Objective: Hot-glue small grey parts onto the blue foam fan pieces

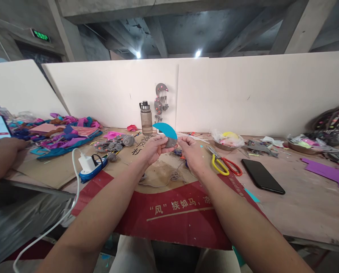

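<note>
Left hand (155,149) pinches blue-and-grey cutouts (166,130) above printed cardboard (175,225); right hand (192,154), grip unclear; beneath cardboard, worktable (302,214); behind, white panels (243,93).

dim ceiling (186,32), two glaring lamps (198,53), stretched edges, soft shadows
</note>
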### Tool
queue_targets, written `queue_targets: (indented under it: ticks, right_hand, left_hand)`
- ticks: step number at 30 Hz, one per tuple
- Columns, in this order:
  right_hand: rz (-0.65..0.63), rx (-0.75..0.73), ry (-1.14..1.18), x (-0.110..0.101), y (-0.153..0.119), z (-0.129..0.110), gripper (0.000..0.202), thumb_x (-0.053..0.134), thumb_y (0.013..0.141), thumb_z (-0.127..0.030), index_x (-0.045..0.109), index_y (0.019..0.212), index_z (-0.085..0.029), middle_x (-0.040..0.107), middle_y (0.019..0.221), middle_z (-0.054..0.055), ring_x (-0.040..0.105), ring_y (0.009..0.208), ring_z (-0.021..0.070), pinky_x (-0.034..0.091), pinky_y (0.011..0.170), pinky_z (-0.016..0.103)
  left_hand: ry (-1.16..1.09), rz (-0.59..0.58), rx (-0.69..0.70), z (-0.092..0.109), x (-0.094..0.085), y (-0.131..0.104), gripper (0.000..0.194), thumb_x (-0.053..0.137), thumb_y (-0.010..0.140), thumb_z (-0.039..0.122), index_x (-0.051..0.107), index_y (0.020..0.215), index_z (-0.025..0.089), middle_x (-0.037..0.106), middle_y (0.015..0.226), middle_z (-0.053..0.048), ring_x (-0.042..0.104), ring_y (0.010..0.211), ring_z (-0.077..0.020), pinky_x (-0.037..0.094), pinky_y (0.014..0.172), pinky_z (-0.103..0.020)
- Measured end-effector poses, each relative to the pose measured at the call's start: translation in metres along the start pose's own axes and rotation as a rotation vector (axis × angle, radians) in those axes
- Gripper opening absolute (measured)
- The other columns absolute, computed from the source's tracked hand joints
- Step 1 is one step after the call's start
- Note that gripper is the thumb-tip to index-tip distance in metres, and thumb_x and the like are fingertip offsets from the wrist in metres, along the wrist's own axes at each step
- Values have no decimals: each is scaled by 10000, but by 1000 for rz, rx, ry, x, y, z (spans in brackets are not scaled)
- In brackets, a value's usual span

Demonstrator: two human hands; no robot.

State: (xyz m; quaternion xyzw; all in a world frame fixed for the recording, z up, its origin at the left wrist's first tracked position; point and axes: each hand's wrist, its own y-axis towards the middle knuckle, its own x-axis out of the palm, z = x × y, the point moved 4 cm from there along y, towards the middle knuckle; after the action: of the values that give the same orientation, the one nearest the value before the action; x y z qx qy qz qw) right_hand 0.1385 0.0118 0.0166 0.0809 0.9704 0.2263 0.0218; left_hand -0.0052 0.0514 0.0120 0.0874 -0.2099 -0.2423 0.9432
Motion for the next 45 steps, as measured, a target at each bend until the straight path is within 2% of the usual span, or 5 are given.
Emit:
queue_targets:
  ticks: [16, 23, 30, 36, 45]
  right_hand:
    - [-136, 60, 287, 13, -8, -6, 256, 681, 678, -416, 588, 757, -191, 506, 613, -56, 299, 448, 51, 206, 417, 210]
    - [-23, 1, 58, 11, -7, 1, 233, 615, 720, -421, 602, 753, -190, 484, 591, -52, 335, 494, 78, 281, 468, 224]
    - [31, -7, -55, 14, -12, -6, 196, 587, 735, -372, 610, 769, -181, 566, 694, -13, 465, 580, 109, 407, 566, 256]
    - [17, -40, -114, 12, -13, -6, 190, 544, 773, -369, 587, 764, -184, 570, 687, -12, 457, 594, 116, 385, 569, 256]
    - [36, -173, -157, 11, -12, -3, 116, 513, 803, -325, 513, 793, -209, 514, 706, -25, 475, 654, 131, 399, 627, 264]
  left_hand:
    - [-108, 0, -92, -5, -1, 1, 74, 625, 800, 178, 637, 811, 106, 711, 800, -91, 685, 687, -155, 581, 677, -265]
    - [-44, 88, -115, -13, 2, 1, 98, 660, 776, 174, 610, 731, 102, 673, 727, -61, 640, 643, -107, 541, 602, -200]
    - [38, -68, 52, -9, 19, -4, 169, 689, 618, 111, 635, 778, 109, 669, 787, -58, 625, 734, -142, 521, 682, -272]
    - [196, -42, 43, -9, 26, -7, 255, 744, 633, 246, 632, 826, 124, 648, 763, -37, 566, 614, -96, 464, 547, -222]
    - [144, 69, 70, -9, 21, -7, 278, 740, 658, 340, 581, 759, 136, 635, 725, -12, 602, 659, -122, 534, 732, -346]
